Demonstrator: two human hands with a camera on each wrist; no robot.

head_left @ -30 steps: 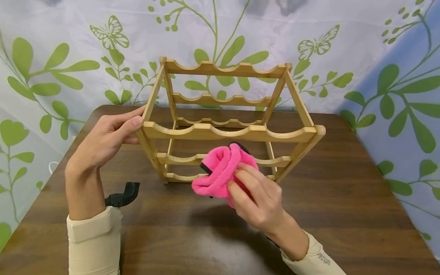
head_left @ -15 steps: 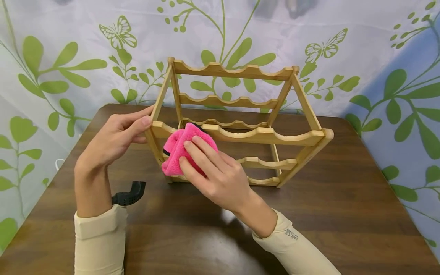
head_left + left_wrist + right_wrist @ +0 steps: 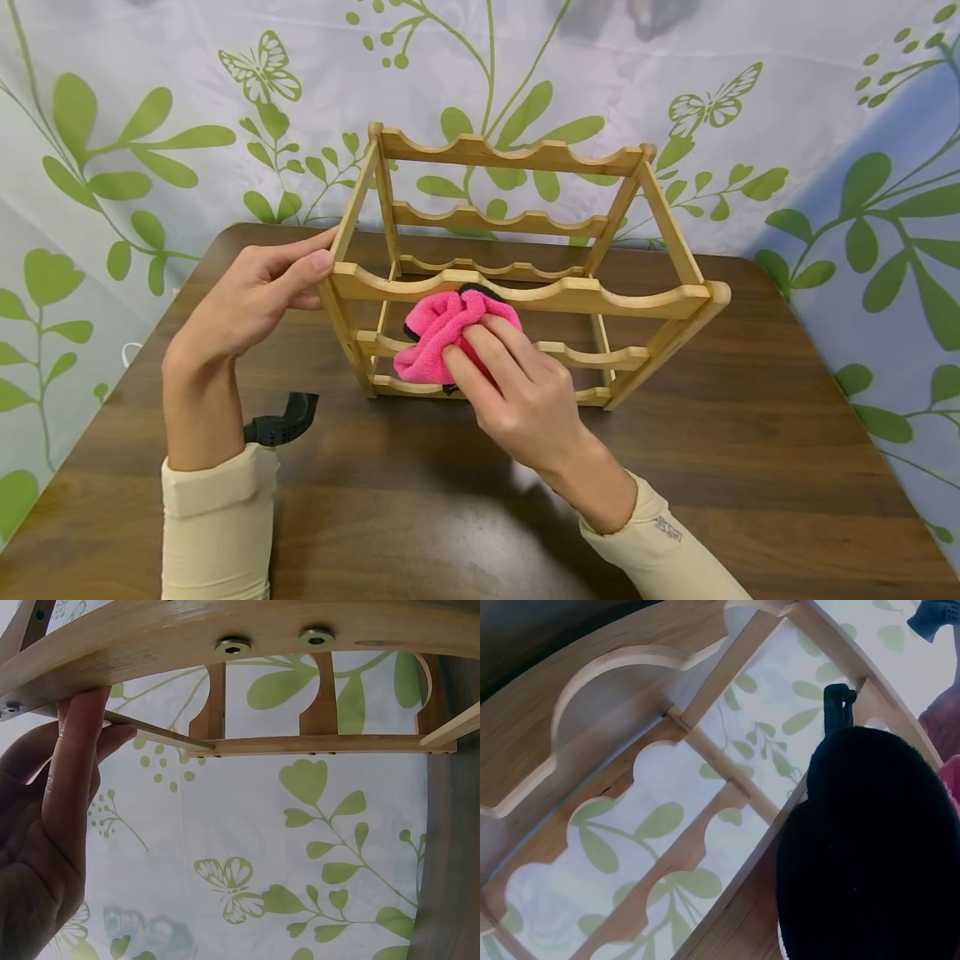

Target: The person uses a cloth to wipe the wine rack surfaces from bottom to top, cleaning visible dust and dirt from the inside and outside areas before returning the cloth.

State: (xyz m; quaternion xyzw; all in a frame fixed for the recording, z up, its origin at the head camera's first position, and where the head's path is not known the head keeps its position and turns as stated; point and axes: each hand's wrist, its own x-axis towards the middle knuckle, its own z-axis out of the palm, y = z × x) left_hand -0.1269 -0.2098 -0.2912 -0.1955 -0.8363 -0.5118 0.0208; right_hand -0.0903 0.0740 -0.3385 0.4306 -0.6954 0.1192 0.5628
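While the left hand (image 3: 247, 304) holds the left end of the light wooden bottle rack with wavy rails (image 3: 525, 292), its thumb lies along the top front rail and its fingers curl round the corner post. The rack stands upright in the middle of the dark brown wooden table (image 3: 750, 433), close to the white curtain with green leaves and butterflies (image 3: 150, 125) at the back. Near the left wrist, a small black plastic piece (image 3: 281, 423) sticks out above the cream sleeve (image 3: 217, 525). In the middle, the right hand (image 3: 525, 400) presses a fluffy pink cloth with a black edge (image 3: 446, 333) against the front of the rack, between the top rail and the one below it, with its fingers bent over the bunched cloth and gripping it. The head view shows both hands, the whole rack and the table all at once. The left wrist view shows something else: the rack from below, with two metal bolts (image 3: 274, 641) in the wood, and the left hand's fingers (image 3: 71, 772) pushed up against the rail. It does not show the pink cloth. The right wrist view looks through the wavy rails to the curtain, and a big dark fuzzy shape (image 3: 870, 847) fills its right side, so the right hand's fingers cannot be seen there. A little pink shows at that view's right edge.
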